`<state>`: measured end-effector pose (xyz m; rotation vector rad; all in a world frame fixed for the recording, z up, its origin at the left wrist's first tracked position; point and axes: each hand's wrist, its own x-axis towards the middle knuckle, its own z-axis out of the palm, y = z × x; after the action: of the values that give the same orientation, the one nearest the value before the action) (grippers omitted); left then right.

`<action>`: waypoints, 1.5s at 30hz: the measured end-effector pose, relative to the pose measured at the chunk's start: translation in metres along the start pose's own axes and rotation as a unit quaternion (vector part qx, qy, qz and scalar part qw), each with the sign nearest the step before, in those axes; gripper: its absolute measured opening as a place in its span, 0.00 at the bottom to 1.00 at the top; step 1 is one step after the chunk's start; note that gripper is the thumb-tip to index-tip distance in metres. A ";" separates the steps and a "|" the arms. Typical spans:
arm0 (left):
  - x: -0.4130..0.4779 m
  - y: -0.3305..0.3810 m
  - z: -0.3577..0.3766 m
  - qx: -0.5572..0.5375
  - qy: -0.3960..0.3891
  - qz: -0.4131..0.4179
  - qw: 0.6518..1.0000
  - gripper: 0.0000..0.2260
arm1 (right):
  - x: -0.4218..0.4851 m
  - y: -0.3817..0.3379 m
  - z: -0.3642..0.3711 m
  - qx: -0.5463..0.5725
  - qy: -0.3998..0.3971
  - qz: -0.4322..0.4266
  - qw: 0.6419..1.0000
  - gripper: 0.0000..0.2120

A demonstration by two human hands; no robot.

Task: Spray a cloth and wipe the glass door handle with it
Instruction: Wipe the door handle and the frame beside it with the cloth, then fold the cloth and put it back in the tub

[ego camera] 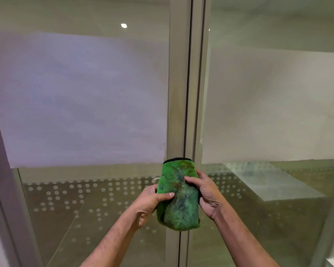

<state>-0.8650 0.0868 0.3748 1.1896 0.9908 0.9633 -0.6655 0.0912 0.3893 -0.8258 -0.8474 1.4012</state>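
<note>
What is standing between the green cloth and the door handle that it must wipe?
Nothing visible. Both hands, left hand and right hand, hold the green cloth before the door handle, which shows just left of it.

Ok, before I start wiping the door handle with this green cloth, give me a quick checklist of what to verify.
1. Green fuzzy microfibre cloth held: ok, left hand and right hand both grip it.
2. Cloth folded into a pad: ok.
3. Cloth clean: not ok, dark and brownish stains show.
4. Cloth sprayed: cannot tell; no spray bottle in view.
5. Metal door handle clear to reach: cannot tell, mostly hidden behind the cloth.
</note>
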 end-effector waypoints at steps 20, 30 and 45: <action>-0.011 -0.010 0.151 0.003 -0.085 0.076 0.993 0.19 | -0.130 -0.072 -0.107 -0.671 0.086 -0.057 0.734 0.49; 0.005 -0.037 0.300 -0.013 -0.109 0.053 0.993 0.46 | -0.192 -0.128 -0.249 -0.425 0.198 -0.094 0.878 0.17; -0.005 -0.101 0.498 -0.142 -0.225 -0.124 0.956 0.20 | -0.274 -0.175 -0.412 -0.258 0.213 -0.037 0.942 0.27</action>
<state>-0.3832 -0.0657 0.3245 0.9555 0.5939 0.5733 -0.2185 -0.1802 0.3440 -1.4233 -0.9007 0.8838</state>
